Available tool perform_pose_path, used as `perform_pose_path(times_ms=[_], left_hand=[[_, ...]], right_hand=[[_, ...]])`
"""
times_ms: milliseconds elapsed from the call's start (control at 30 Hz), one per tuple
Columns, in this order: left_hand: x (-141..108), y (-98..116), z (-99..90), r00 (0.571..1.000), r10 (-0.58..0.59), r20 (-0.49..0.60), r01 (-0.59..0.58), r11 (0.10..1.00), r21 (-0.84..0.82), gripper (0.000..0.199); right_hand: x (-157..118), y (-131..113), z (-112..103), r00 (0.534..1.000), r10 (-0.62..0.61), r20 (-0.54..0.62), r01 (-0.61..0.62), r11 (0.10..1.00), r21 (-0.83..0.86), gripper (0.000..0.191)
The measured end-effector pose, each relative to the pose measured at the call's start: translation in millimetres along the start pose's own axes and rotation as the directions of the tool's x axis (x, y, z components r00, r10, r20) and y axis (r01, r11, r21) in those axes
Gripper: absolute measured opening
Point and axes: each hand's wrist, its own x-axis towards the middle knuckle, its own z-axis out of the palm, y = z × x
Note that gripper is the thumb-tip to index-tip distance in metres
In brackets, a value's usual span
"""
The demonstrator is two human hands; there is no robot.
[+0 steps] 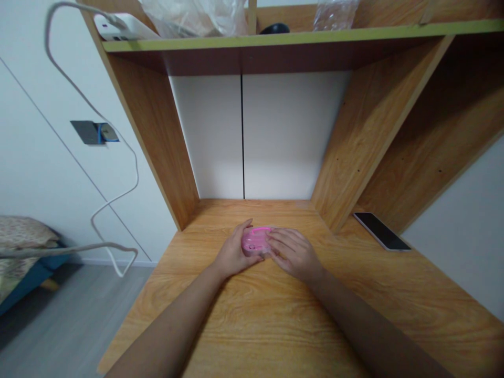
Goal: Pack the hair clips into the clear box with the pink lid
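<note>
Pink plastic case (256,240), between both hands toward the back of the tabletop (252,320), either resting on it or raised just above it, with no telling which. Around it, a wooden desk hutch (149,142) with a green-edged shelf (268,42) overhead and a white back panel (283,136) split by a dark vertical seam. Off to the left, a pale wall (39,147), grey floor (66,315), and the corner of a bed (23,247) under a patterned cover. Looping down the wall, a white cable (136,178) near a dark wall plate (87,132). On the right of the tabletop, a black smartphone (381,231), well apart from the hands.

By the look of it, a two-handed hold in progress, with anything further likely to call for firmer purchase at the case's edge. Left hand (236,253) on the near-left side, right hand (295,255) on the right end, fingers (281,242) curled together against the plastic; actual clamping pressure hard to judge. Underside and part of the rim hidden by the hands; contents unreadable through the blurred pink plastic. Items on the shelf cut off by the top of the view.
</note>
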Motion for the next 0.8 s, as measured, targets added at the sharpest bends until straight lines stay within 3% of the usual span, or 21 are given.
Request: perform_pose_path(times_ms=[267, 433, 600, 800], left_hand=[[0, 3, -1.8, 0.992, -0.118, 0.048, 0.123, 0.987, -0.102, 0.122], [1, 1, -0.6, 0.985, -0.166, 0.035, 0.169, 0.977, -0.126, 0.133], [1, -4, 2.1, 0.984, -0.173, 0.051, 0.179, 0.97, -0.166, 0.136], [2, -3, 2.3, 0.986, -0.162, 0.044, 0.167, 0.972, -0.167, 0.137]], right_hand=[[-4, 5, -1, 0.979, 0.151, -0.137, -0.151, 0.988, 0.01, 0.026], [-10, 8, 2, 0.911, 0.327, -0.251, -0.338, 0.941, -0.001, 0.01], [-10, 9, 3, 0.896, 0.379, -0.231, -0.367, 0.925, 0.097, 0.008], [-7, 7, 3, 0.898, 0.398, -0.188, -0.377, 0.915, 0.142, 0.024]])
